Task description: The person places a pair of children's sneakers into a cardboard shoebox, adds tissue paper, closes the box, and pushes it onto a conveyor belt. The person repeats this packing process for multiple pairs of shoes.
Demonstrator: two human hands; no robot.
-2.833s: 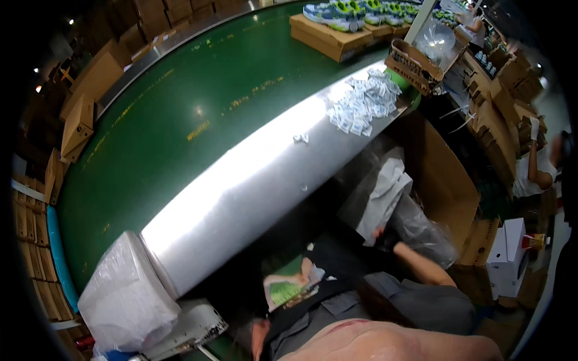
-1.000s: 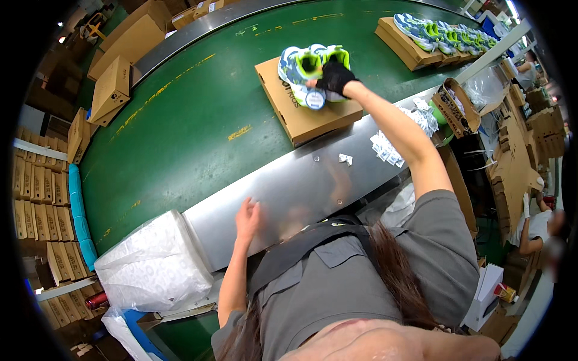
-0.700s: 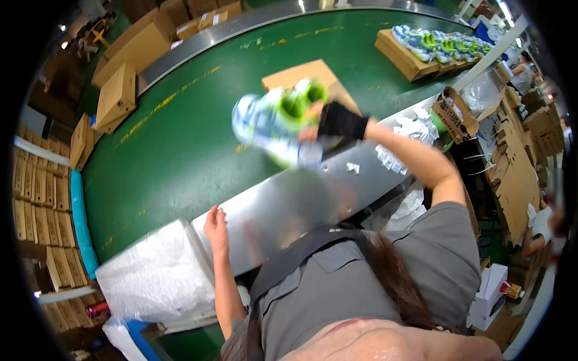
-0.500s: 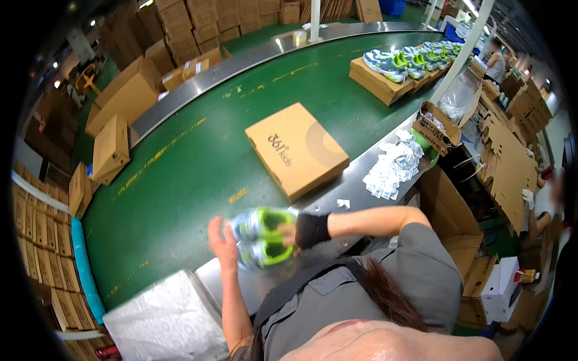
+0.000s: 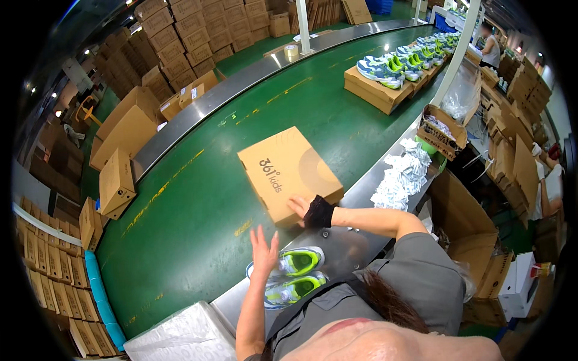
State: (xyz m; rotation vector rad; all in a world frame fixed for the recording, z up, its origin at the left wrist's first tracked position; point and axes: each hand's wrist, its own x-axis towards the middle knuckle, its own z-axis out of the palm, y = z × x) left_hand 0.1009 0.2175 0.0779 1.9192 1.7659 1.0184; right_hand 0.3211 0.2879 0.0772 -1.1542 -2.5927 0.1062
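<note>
A closed brown cardboard shoebox (image 5: 289, 165) lies on the green conveyor belt before me. My right hand (image 5: 301, 209), with a black band at the wrist, grips the box's near edge, fingers over the lid; the thumb is mostly hidden. Close to my body a pair of kids' sneakers, white, blue and lime green, sits side by side on the steel ledge: one shoe (image 5: 304, 254) farther off, the other shoe (image 5: 295, 291) nearer. My left hand (image 5: 263, 251) is raised over their toe end, fingers spread, holding nothing and partly covering them.
A heap of small white packets (image 5: 400, 174) lies on the ledge to the right, near an open carton (image 5: 442, 129). Farther along the belt, several sneakers stand on shoeboxes (image 5: 376, 93). White wrapping paper (image 5: 183, 337) is stacked at lower left. Co-workers are at the right.
The sneakers, earlier blurred between both hands, now rest on the ledge. My right hand has moved from them to the shoebox's near edge; my left hand has let go and opened.
</note>
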